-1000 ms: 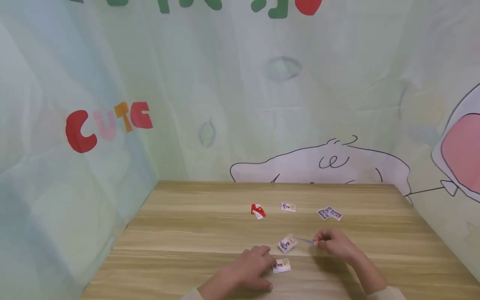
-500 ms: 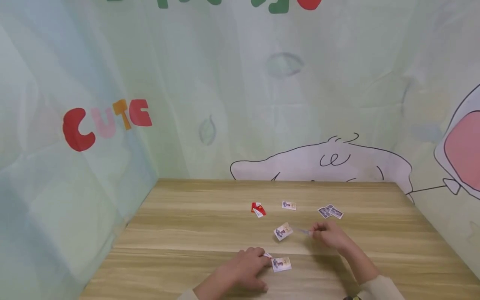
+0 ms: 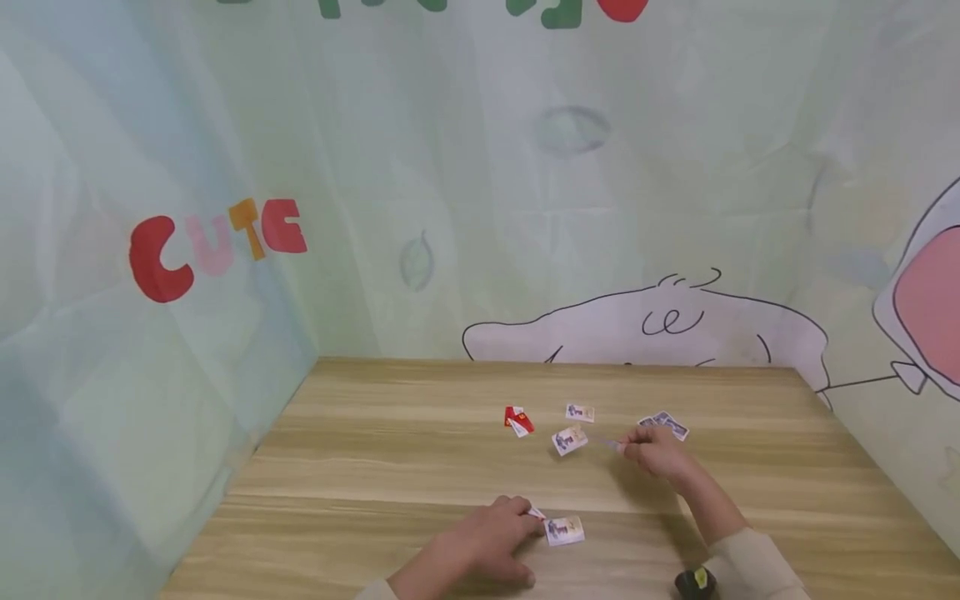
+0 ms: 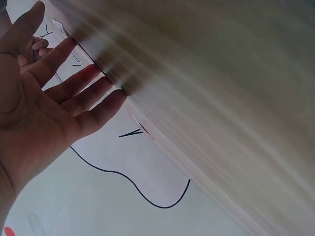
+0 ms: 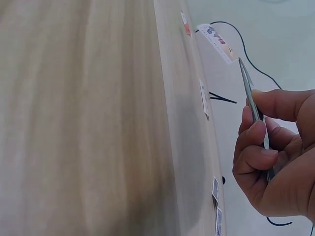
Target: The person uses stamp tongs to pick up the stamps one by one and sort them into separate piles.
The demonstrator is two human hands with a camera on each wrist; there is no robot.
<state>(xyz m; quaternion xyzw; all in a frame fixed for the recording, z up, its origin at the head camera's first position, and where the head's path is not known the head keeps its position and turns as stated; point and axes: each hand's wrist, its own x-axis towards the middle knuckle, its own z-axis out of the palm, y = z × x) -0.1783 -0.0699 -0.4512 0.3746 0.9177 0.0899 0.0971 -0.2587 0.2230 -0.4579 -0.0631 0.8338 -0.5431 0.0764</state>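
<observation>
My right hand (image 3: 654, 451) pinches a pair of tweezers (image 5: 250, 96) between thumb and fingers, the other fingers curled round them. Their tips grip a small stamp-like card (image 5: 216, 43) by one edge. In the head view this tilted card (image 3: 570, 440) hangs above the table, just in front of a matching card (image 3: 580, 412). My left hand (image 3: 491, 537) rests its fingertips on the table, fingers spread in the left wrist view. Beside those fingertips lie another matching card (image 3: 565, 530) and a white-and-red slip (image 3: 536, 513), partly hidden by the hand.
A small pile of red and white cards (image 3: 519, 421) lies at the back of the wooden table (image 3: 375, 450). Several grey picture cards (image 3: 675, 425) overlap at the back right, partly behind my right hand. A printed cloth (image 3: 390, 192) encloses the table's back and sides.
My right hand has moved away from me, carrying the card in the tweezers from near the left hand toward the back row. The left hand has barely moved; the white-and-red slip beside it came into view.
</observation>
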